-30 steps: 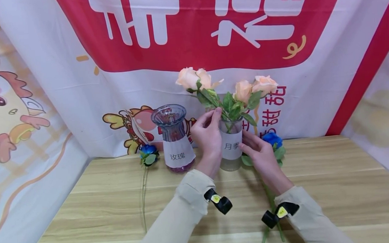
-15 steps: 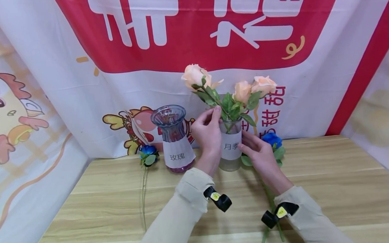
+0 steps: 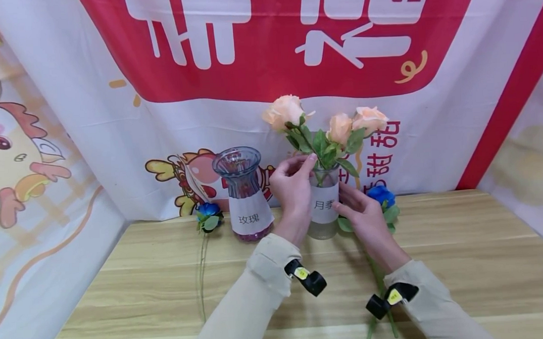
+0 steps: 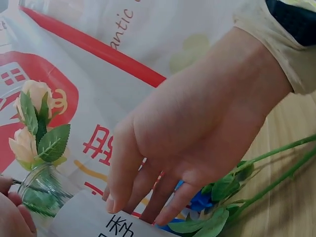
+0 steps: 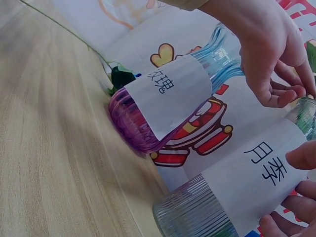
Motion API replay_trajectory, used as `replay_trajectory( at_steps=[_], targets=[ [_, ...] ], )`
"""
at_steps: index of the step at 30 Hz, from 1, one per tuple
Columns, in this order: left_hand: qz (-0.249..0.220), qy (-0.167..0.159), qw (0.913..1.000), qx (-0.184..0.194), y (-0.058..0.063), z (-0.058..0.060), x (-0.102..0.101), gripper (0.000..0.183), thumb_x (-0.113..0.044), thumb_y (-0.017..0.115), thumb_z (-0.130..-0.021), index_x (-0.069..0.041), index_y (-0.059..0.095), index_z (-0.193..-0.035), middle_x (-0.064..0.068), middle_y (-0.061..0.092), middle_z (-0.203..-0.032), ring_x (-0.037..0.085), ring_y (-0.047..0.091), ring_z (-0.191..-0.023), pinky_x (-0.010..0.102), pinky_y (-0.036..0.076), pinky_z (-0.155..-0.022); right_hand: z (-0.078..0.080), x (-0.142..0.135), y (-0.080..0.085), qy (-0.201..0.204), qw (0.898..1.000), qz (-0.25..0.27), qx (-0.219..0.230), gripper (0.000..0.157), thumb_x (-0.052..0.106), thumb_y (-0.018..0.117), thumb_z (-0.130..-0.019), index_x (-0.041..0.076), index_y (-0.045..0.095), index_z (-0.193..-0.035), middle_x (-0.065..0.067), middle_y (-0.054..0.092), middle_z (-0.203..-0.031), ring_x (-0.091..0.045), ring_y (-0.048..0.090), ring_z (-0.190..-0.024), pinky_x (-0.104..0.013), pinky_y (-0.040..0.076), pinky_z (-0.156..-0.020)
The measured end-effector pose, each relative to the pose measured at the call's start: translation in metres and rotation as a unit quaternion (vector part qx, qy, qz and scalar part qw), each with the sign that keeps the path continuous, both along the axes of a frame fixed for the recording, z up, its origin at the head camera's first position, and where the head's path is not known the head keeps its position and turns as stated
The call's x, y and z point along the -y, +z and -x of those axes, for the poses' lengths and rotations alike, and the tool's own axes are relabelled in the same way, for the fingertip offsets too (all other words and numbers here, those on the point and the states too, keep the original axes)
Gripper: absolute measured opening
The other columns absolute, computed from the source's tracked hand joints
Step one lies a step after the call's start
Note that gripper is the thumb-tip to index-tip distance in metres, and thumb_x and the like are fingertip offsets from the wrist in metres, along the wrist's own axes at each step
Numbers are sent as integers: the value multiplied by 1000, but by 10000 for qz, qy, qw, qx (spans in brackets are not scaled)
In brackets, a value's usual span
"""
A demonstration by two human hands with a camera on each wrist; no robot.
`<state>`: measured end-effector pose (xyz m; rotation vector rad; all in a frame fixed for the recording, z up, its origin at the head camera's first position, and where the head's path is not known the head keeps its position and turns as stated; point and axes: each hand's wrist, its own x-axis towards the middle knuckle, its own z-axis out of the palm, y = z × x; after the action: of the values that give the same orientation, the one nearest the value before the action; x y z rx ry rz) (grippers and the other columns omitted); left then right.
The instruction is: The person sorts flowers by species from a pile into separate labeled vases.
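At the mouth of a clear ribbed glass vase (image 3: 323, 230), my left hand (image 3: 292, 189) pinches the stem of a peach rose (image 3: 286, 113), whose bloom leans left above the rim. Other peach roses (image 3: 341, 128) stand in the same vase and lean right. My right hand (image 3: 366, 218) holds the vase from its right side, thumb on the white paper label (image 5: 254, 173). The left wrist view shows this right hand (image 4: 192, 123) close up, with part of the left hand at the left edge. The stem ends inside the glass are hard to make out.
A flared blue-and-purple glass vase (image 3: 240, 191) with a paper label stands to the left. One blue flower (image 3: 208, 215) lies left of it on the wooden table (image 3: 135, 286). Another blue flower (image 3: 381, 197) with green stems lies behind the right hand. A printed cloth (image 3: 267, 63) hangs behind.
The pinched peach rose has swung right toward the vase, its bloom turning and now sitting slightly lower. My left hand has shifted a little right; the right hand keeps its hold.
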<state>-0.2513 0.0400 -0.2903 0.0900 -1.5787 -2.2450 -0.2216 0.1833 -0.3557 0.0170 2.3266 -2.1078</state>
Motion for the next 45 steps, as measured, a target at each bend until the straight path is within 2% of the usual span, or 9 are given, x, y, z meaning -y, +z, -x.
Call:
replay_trajectory(
  at_steps=[7, 12, 15, 17, 22, 26, 30, 34, 45],
  targets=[
    [-273, -300, 9991, 99, -10, -6, 6, 11, -5, 85, -88, 0, 82, -98, 6, 76, -84, 12, 68, -66, 25, 64, -69, 0, -1, -1, 5, 10000, -64, -1, 69, 26, 67, -106, 22, 34, -167, -5, 36, -174, -26, 33, -162, -51, 32, -132],
    [208, -251, 9994, 95, -13, -17, 21, 12, -10, 84, -91, -4, 82, -101, 8, 79, -92, 13, 73, -74, 33, 67, -79, -1, -2, -1, 6, 10000, -57, 35, 70, 26, 67, -106, 22, 34, -167, -4, 37, -173, -25, 34, -162, -51, 33, -131],
    [875, 84, 9957, -292, -11, -27, 39, 15, -17, 83, -93, -9, 82, -106, 4, 80, -98, 14, 74, -84, 30, 66, -83, -2, -2, -1, 28, 10000, -14, 0, 70, 25, 67, -106, 22, 33, -167, -3, 36, -174, -25, 34, -162, -51, 32, -131],
    [1368, 481, 9863, -783, -10, -33, 54, 18, -21, 83, -93, -11, 81, -108, 3, 79, -103, 14, 73, -90, 25, 63, -84, -2, -2, -1, 42, 10000, 1, -28, 70, 25, 67, -106, 22, 33, -167, -4, 36, -174, -25, 34, -162, -51, 32, -132],
    [2189, 1535, 9412, -2066, -6, -38, 102, 23, -22, 83, -92, -10, 80, -111, 5, 76, -106, 14, 68, -96, 23, 54, -89, -2, -3, -1, 54, 10000, -22, -14, 71, 27, 67, -106, 22, 32, -168, -4, 35, -174, -25, 33, -162, -51, 31, -132],
    [2604, 1754, 9243, -2169, -2, -27, 138, 33, -28, 79, -96, -12, 75, -125, 1, 73, -125, 10, 62, -119, 34, 45, -106, -3, -5, -1, 5, 10000, -51, 7, 70, 27, 66, -106, 21, 33, -167, -4, 36, -174, -24, 33, -162, -50, 32, -132],
    [2693, 1197, 9419, -1614, -6, -12, 159, 45, -34, 71, -102, -20, 64, -144, -8, 62, -147, 8, 53, -137, 43, 44, -113, -6, -7, 0, -13, 10000, -38, 14, 69, 27, 65, -107, 20, 33, -167, -5, 36, -174, -25, 33, -162, -50, 32, -132],
    [2615, 476, 9579, -1084, -13, -3, 167, 53, -40, 67, -104, -25, 55, -153, -10, 55, -156, 18, 52, -139, 46, 51, -106, -12, -9, 5, -28, 9999, -15, -108, 65, 26, 64, -107, 20, 36, -166, -3, 40, -171, -23, 37, -160, -47, 33, -132],
    [2620, 29, 9637, -520, -16, 2, 177, 53, -38, 63, -107, -27, 51, -157, -3, 45, -166, 35, 47, -147, 56, 47, -120, -34, -30, 19, -460, 9974, -468, -312, 65, 36, 65, -107, 18, 40, -164, -7, 55, -161, -8, 60, -138, -11, 51, -105]
  ],
)
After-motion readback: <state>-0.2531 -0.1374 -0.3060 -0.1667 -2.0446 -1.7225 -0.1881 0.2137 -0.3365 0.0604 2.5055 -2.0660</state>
